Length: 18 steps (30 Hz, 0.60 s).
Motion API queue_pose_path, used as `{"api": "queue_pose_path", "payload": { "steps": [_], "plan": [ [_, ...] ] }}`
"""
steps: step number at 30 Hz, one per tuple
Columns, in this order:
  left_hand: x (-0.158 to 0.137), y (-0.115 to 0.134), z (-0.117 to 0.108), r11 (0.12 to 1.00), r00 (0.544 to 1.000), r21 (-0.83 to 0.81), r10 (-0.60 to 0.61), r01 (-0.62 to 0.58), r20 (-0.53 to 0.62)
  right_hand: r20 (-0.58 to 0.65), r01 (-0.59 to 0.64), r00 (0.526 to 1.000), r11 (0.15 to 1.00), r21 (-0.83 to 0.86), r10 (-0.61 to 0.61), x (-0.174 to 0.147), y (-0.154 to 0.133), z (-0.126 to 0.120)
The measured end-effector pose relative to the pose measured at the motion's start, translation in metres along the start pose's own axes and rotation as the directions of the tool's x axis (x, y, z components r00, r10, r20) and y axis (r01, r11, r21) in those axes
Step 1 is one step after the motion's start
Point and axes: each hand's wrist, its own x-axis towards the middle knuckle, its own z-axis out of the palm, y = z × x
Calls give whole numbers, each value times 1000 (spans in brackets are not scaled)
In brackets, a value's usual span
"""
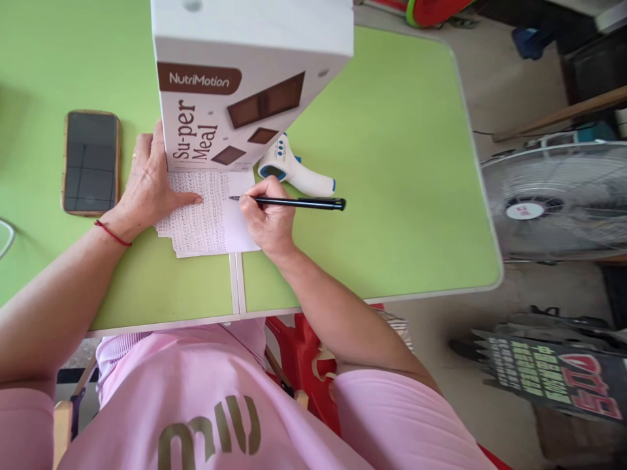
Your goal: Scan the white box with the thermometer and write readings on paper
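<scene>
Sheets of paper (200, 222) covered in rows of small handwriting lie on the green table, their far part hidden by a tall white "NutriMotion Su-per Meal" box (196, 52). My right hand (272, 219) grips a black pen (313, 203), its tip at the edge of the written rows. My left hand (149, 179) rests with thumb stretched over the paper's left side and fingers reaching along the box's left side; some fingertips are hidden behind it. A red string bracelet (113, 233) circles the left wrist.
A phone (91, 162) in a brown case lies left of the left hand. Behind the right hand is a white and blue infrared thermometer (294, 171). A fan (548, 202) stands beyond the right edge of the green table (392, 196). A red chair (306, 365) is below.
</scene>
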Motion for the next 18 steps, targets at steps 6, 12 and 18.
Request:
{"api": "queue_pose_path", "payload": {
  "steps": [6, 12, 18],
  "plan": [
    [0, -3, 4, 1000, 999, -3, 15, -15, -38, 32, 11, 999, 999, 42, -12, 1, -2, 0],
    [-1, 0, 2, 1000, 999, 7, 18, -18, -32, 36, -2, 999, 1000, 11, 2, 0, -1, -1],
    [1, -8, 3, 996, 998, -70, 51, -53, -32, 16, 18, 1000, 999, 32, -19, 1, 1, -1]
  ]
}}
